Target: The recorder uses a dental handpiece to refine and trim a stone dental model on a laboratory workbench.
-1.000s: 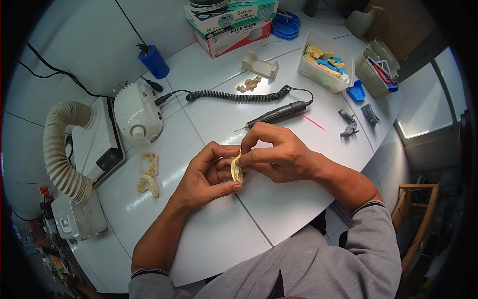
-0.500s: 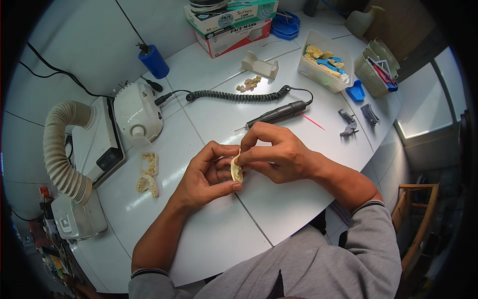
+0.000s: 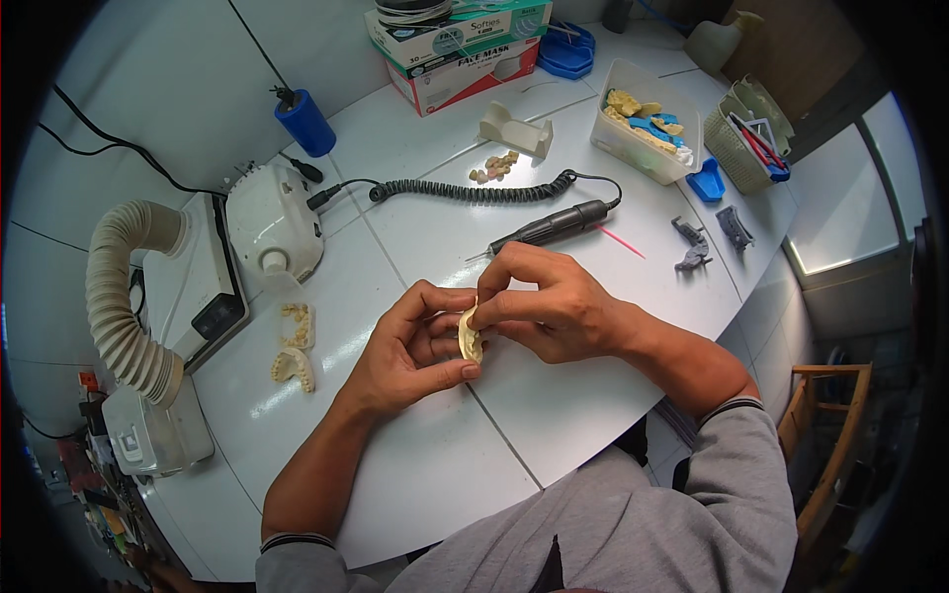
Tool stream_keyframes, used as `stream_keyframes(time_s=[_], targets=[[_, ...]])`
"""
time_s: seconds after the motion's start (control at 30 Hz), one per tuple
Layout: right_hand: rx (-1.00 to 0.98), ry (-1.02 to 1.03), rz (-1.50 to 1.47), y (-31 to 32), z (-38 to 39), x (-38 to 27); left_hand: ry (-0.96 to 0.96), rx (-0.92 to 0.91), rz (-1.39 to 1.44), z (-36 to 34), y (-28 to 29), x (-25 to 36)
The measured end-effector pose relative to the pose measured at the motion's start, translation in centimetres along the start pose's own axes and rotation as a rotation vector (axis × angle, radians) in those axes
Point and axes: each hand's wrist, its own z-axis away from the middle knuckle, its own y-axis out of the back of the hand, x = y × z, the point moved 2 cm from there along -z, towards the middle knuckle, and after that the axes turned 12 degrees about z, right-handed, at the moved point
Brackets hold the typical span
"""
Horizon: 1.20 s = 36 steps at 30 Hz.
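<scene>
A pale yellow plaster dental cast (image 3: 468, 341) is held upright on edge above the white tiled table. My left hand (image 3: 403, 346) grips it from the left, thumb at its lower end and fingers behind. Closed in a pinch, my right hand (image 3: 556, 304) has its fingertips on the cast's upper right side, hiding part of it. Just beyond my right hand lies a black rotary handpiece (image 3: 554, 227) with a thin metal bur. Two more dental casts (image 3: 292, 370) rest on the table, left of my left hand.
A ribbed suction hose (image 3: 124, 296) and a white control box (image 3: 275, 222) stand at left. Behind the handpiece are its coiled cord (image 3: 474, 191) and loose tooth-coloured pieces (image 3: 494, 168). A plastic tub (image 3: 643, 148) of cast pieces and grey dental parts (image 3: 692, 244) are at right.
The cast has turned slightly between my fingers. My hands stay in nearly the same place.
</scene>
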Motion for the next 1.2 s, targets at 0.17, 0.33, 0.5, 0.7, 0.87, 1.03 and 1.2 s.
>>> stream_keyframes(time_s=[0.17,0.33,0.5,0.7,0.87,1.03,1.2], targets=[[-0.001,-0.008,-0.005,0.01,0.01,0.00,0.005,0.004,-0.019,0.08,0.14,-0.05],[-0.001,-0.009,-0.005,0.23,-0.10,-0.20,0.000,0.003,-0.014,0.02,-0.05,0.14],[0.014,-0.017,-0.002,0.20,-0.06,-0.16,0.006,0.013,-0.010,-0.05,-0.08,0.08],[0.015,-0.010,-0.012,0.08,-0.04,-0.07,0.005,0.019,-0.011,0.02,-0.02,-0.03],[0.023,-0.021,0.007,-0.01,-0.13,-0.24,0.021,0.027,0.011,-0.01,-0.07,0.01],[0.015,-0.022,0.020,0.02,-0.13,-0.17,0.030,0.041,-0.030,0.00,0.03,-0.01],[0.007,-0.020,0.019,-0.10,0.01,-0.02,0.025,0.044,-0.039,-0.02,-0.05,-0.01]])
